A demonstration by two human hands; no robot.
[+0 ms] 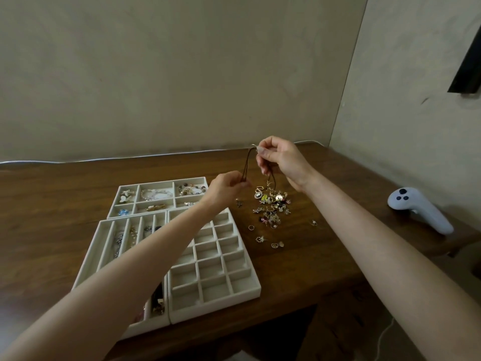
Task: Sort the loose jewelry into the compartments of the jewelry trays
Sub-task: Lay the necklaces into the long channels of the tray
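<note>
A dark brown cord necklace hangs in the air above the table. My right hand pinches its upper end near the clasp, and my left hand pinches the cord lower down. The cord's other end drops into a heap of loose jewelry on the wooden table. Three cream trays lie to the left: a back tray with bracelets and brooches, a front-left tray with long slots holding chains, and a grid tray of small square compartments that look bare.
Scattered rings and earrings lie in front of the heap. A white game controller rests at the table's right edge. A white cable runs along the wall behind the table. The table's front edge is near my arms.
</note>
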